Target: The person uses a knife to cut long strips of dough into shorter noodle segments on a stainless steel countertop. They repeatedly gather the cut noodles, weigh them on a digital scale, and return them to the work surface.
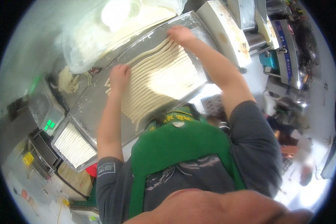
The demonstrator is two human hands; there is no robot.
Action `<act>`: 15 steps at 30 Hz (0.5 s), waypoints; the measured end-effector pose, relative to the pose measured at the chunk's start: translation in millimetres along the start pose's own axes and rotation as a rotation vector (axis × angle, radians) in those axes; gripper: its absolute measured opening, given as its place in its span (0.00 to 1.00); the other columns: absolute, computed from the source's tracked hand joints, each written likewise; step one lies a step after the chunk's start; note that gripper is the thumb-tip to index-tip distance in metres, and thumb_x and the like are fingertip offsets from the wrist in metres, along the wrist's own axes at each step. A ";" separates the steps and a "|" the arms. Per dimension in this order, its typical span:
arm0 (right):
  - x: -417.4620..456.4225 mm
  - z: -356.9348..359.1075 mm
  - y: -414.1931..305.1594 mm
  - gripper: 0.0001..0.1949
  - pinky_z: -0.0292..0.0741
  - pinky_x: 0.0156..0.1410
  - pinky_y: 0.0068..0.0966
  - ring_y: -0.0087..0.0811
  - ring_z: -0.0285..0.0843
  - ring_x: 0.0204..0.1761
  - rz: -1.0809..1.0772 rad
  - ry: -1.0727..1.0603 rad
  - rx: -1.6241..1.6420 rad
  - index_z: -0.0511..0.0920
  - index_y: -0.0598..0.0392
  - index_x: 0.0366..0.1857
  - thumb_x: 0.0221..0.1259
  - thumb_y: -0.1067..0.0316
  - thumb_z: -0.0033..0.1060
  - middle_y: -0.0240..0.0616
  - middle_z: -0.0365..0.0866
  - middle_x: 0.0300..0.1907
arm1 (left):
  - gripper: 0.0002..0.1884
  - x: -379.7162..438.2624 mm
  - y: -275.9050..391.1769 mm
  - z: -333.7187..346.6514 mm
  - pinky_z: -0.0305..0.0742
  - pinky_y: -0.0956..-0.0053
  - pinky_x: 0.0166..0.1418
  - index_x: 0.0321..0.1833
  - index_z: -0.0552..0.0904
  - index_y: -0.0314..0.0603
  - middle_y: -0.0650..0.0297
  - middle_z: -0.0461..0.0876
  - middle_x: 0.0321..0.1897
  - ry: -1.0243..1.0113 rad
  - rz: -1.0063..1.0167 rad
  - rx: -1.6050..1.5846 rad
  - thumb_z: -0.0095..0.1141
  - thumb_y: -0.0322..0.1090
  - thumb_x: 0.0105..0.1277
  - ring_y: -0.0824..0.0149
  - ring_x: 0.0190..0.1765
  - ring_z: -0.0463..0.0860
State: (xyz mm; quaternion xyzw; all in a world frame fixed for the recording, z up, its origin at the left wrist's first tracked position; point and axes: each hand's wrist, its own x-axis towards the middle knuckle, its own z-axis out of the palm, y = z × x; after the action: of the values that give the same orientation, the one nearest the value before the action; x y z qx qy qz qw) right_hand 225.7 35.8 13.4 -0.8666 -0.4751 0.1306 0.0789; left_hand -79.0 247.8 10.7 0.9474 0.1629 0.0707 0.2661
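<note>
A row of long pale dough strips [156,81] lies side by side on a floured metal worktop [86,109] before me. At the far edge of the row, one dough strip [151,51] runs between my two hands, a little apart from its neighbours. My right hand [182,34] pinches its right end. Around the left part sits my left hand [119,77], fingers curled; its fingertips are partly hidden. A few strip ends [108,86] stick out to the left beyond that hand.
Left of the worktop stands a tray [55,145] of dough strips, beside a scale [49,116] with a lit green display. Loose dough scraps [68,81] lie at the back left. Plastic film [81,47] covers a dough sheet behind. A dough-rolling machine [229,33] borders the right.
</note>
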 end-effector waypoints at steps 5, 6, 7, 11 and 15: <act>-15.3 -19.3 17.2 0.09 0.78 0.57 0.40 0.45 0.82 0.55 0.260 -0.245 0.286 0.84 0.47 0.45 0.65 0.63 0.60 0.40 0.85 0.52 | 0.08 -46.1 -4.8 -6.6 0.77 0.58 0.56 0.44 0.87 0.41 0.57 0.87 0.43 0.096 -0.200 0.068 0.59 0.34 0.67 0.49 0.49 0.82; -15.1 -17.8 17.1 0.09 0.79 0.56 0.40 0.45 0.83 0.54 0.267 -0.228 0.362 0.84 0.47 0.45 0.64 0.64 0.60 0.40 0.85 0.50 | 0.08 -45.2 -5.0 -11.4 0.77 0.58 0.56 0.44 0.87 0.41 0.56 0.87 0.43 0.114 -0.206 0.061 0.59 0.34 0.67 0.50 0.49 0.83; -14.7 -15.1 16.8 0.09 0.79 0.55 0.40 0.45 0.83 0.53 0.274 -0.210 0.439 0.84 0.47 0.45 0.63 0.65 0.60 0.40 0.85 0.48 | 0.08 -45.7 -10.8 -11.4 0.77 0.58 0.56 0.44 0.87 0.41 0.56 0.86 0.43 0.111 -0.208 0.080 0.59 0.33 0.67 0.50 0.49 0.82; -2.7 21.2 25.0 0.10 0.78 0.58 0.37 0.44 0.82 0.55 0.107 -0.067 0.229 0.84 0.44 0.47 0.63 0.65 0.59 0.39 0.84 0.51 | 0.08 -49.1 -31.3 -15.0 0.76 0.59 0.57 0.45 0.87 0.40 0.56 0.86 0.45 0.062 -0.272 0.130 0.59 0.31 0.66 0.52 0.52 0.82; 0.1 23.6 8.9 0.11 0.76 0.63 0.37 0.45 0.78 0.60 0.035 0.183 0.245 0.85 0.40 0.48 0.65 0.61 0.58 0.36 0.83 0.54 | 0.12 -49.5 -22.4 -21.7 0.75 0.58 0.62 0.50 0.86 0.40 0.56 0.84 0.50 0.087 -0.295 0.136 0.60 0.31 0.65 0.51 0.56 0.79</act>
State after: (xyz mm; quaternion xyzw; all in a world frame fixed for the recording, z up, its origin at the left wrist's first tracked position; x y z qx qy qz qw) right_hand 225.8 31.4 -11.5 -0.8669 -0.4312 0.1094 0.2248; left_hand -136.3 259.2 15.0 0.9251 0.3160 0.0604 0.2016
